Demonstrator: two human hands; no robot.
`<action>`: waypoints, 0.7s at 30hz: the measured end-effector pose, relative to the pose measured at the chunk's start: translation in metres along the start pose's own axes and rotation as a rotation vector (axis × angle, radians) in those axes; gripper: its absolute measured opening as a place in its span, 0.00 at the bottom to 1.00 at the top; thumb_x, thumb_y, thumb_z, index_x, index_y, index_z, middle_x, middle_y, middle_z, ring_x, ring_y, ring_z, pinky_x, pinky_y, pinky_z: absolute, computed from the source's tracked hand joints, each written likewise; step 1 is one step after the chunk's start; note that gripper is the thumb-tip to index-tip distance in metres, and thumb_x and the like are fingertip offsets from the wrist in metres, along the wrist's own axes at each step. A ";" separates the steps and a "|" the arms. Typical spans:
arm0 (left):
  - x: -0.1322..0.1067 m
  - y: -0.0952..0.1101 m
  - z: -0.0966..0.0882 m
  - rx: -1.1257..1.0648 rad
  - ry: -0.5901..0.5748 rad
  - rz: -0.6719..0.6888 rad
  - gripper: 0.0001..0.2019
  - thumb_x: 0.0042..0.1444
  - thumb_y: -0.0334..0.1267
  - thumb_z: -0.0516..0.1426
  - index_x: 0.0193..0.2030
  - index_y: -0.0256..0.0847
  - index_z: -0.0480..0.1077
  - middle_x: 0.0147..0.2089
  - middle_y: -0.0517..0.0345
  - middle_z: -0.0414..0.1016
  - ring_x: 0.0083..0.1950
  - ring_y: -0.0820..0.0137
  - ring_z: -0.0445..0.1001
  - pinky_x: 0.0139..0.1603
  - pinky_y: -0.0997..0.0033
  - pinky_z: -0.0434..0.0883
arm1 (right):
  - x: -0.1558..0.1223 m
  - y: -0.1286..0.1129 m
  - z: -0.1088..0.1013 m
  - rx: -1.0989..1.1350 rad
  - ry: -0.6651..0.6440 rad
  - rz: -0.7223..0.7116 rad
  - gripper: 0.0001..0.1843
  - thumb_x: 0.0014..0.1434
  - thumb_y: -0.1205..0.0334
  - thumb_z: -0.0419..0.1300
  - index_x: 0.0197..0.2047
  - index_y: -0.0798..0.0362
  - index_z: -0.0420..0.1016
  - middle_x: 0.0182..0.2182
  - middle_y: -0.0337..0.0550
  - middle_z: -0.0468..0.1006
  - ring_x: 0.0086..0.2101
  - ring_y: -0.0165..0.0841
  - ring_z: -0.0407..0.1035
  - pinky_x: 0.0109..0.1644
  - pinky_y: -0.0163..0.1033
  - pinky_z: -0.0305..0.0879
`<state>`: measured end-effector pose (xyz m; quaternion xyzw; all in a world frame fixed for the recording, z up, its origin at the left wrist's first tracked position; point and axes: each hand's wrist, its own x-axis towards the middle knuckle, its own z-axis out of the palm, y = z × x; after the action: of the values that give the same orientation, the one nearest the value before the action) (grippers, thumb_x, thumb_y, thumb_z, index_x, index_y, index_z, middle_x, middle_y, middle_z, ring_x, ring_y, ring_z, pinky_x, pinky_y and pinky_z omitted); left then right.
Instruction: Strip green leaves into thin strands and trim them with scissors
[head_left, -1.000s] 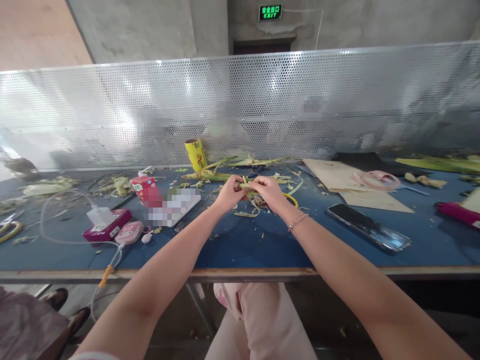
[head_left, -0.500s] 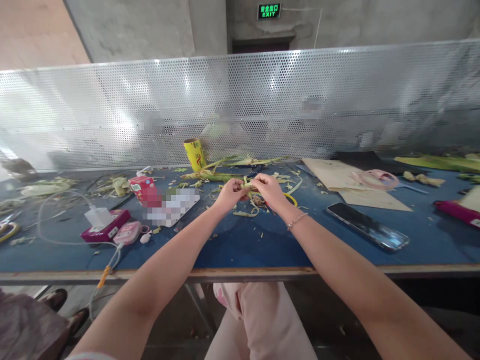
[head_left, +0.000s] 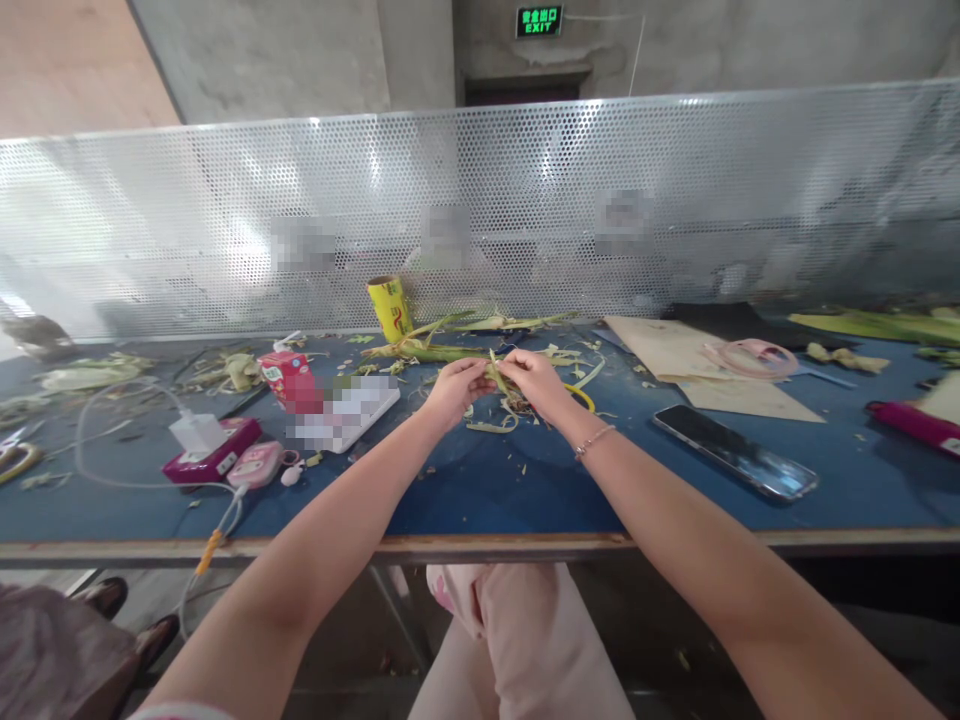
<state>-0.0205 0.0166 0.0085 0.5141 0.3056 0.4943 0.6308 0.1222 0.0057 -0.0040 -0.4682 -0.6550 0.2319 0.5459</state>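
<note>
Both my hands meet over the middle of the blue table [head_left: 525, 490]. My left hand [head_left: 452, 388] and my right hand [head_left: 534, 380] are closed in a pinch on a small woven piece of green leaf strips [head_left: 495, 375] held between them, just above the table top. A thin bracelet sits on my right wrist. Loose leaf scraps [head_left: 491, 425] lie under and around the hands. Long green leaves [head_left: 450, 350] lie just beyond them.
A yellow roll [head_left: 391, 307] stands at the back by the perforated metal screen [head_left: 480, 210]. A phone [head_left: 735, 452] lies to the right, cardboard [head_left: 697, 365] behind it. Left: a red carton [head_left: 289, 378], pink devices [head_left: 225, 455] with a white charger and cable.
My hands have sunk a little toward the table, and the fingers have shifted on the leaf piece. Nothing else has moved.
</note>
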 end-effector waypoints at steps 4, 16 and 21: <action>-0.001 -0.001 0.001 -0.010 0.036 -0.015 0.04 0.51 0.30 0.58 0.28 0.33 0.68 0.24 0.58 0.71 0.25 0.79 0.71 0.36 0.74 0.71 | -0.001 0.000 0.001 0.005 -0.016 0.015 0.13 0.53 0.52 0.55 0.24 0.51 0.63 0.17 0.33 0.59 0.21 0.27 0.52 0.26 0.35 0.47; -0.001 -0.004 0.003 0.097 0.068 0.042 0.08 0.49 0.32 0.61 0.27 0.34 0.64 0.22 0.64 0.69 0.25 0.80 0.71 0.34 0.77 0.71 | 0.003 0.007 0.008 0.068 0.049 0.093 0.16 0.53 0.46 0.54 0.31 0.50 0.62 0.22 0.34 0.63 0.24 0.29 0.59 0.27 0.34 0.55; -0.001 -0.006 0.005 0.132 0.046 0.091 0.09 0.47 0.34 0.62 0.27 0.35 0.64 0.23 0.65 0.70 0.25 0.80 0.71 0.34 0.76 0.71 | 0.000 0.005 0.007 0.061 -0.004 0.205 0.21 0.57 0.39 0.47 0.32 0.49 0.63 0.21 0.35 0.62 0.23 0.31 0.60 0.27 0.36 0.56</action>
<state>-0.0146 0.0143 0.0038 0.5565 0.3282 0.5127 0.5655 0.1171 0.0097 -0.0098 -0.5155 -0.5972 0.3074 0.5321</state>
